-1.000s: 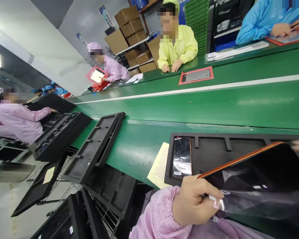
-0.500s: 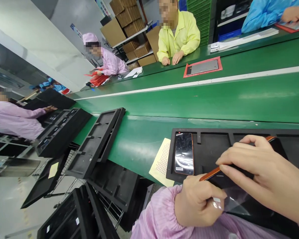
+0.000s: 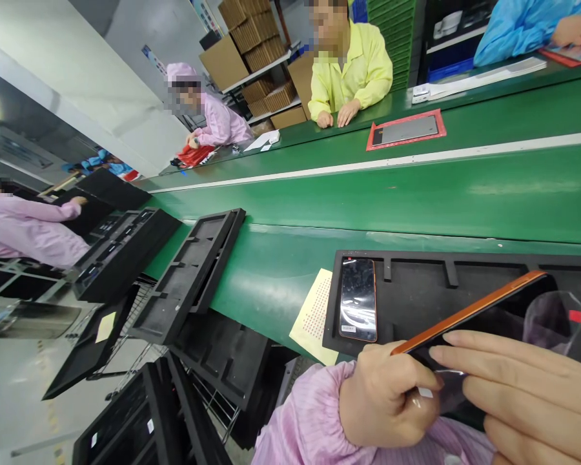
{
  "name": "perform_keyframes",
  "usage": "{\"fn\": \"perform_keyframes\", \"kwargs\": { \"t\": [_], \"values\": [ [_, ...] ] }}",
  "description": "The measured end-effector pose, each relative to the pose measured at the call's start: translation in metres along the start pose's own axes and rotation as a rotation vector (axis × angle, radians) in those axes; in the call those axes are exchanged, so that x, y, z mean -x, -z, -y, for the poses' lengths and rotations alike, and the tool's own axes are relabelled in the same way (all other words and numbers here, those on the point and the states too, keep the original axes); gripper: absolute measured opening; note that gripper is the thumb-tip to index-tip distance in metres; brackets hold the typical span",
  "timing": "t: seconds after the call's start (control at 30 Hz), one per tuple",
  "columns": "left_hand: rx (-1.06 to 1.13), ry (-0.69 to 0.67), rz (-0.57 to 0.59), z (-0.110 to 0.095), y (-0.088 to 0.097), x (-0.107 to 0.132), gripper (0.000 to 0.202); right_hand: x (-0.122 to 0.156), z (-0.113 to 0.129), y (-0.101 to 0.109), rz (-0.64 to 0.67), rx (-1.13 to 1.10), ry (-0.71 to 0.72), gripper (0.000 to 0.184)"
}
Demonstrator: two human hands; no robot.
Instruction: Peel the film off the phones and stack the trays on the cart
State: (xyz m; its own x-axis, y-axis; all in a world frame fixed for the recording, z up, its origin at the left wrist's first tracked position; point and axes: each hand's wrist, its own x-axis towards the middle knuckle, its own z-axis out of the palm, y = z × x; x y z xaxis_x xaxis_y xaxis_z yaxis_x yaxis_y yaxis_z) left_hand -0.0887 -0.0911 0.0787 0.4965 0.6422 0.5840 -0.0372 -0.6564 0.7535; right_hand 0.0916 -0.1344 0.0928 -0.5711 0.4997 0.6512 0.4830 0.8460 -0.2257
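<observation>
Phone (image 3: 469, 313), orange-edged and tilted, sits over the black tray (image 3: 416, 284) on the green worktop (image 3: 368, 200). Left hand (image 3: 387, 397) has its fingers closed on the phone's near corner; right hand (image 3: 523, 394) lays straight fingers on its clear film (image 3: 554, 316). Another phone (image 3: 357, 299) lies in the tray's left slot.

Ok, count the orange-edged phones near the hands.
2. One phone lies flat in the left slot of the black tray. The other phone is tilted above the tray, gripped by the left hand, the right hand on its film. More may be out of frame.
</observation>
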Motion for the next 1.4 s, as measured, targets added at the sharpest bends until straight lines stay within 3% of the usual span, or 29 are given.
{"fn": "perform_keyframes", "kwargs": {
  "t": [0.23, 0.9, 1.13, 1.4],
  "values": [
    [0.014, 0.025, 0.001, -0.001, -0.002, 0.002, 0.019, -0.005, -0.001, 0.004, -0.038, 0.067, 0.04, 0.035],
    [-0.106, 0.0, 0.01, -0.006, -0.001, 0.003, 0.012, -0.009, 0.007, -0.002, -0.104, 0.084, -0.09, 0.04],
    [-0.096, 0.015, 0.035, -0.009, 0.002, 0.002, 0.012, -0.018, 0.004, 0.006, -0.069, 0.071, -0.029, 0.043],
    [-0.091, 0.027, 0.049, -0.011, 0.002, 0.0, 0.014, -0.008, 0.006, 0.002, -0.085, 0.047, -0.008, 0.042]
  ]
}}
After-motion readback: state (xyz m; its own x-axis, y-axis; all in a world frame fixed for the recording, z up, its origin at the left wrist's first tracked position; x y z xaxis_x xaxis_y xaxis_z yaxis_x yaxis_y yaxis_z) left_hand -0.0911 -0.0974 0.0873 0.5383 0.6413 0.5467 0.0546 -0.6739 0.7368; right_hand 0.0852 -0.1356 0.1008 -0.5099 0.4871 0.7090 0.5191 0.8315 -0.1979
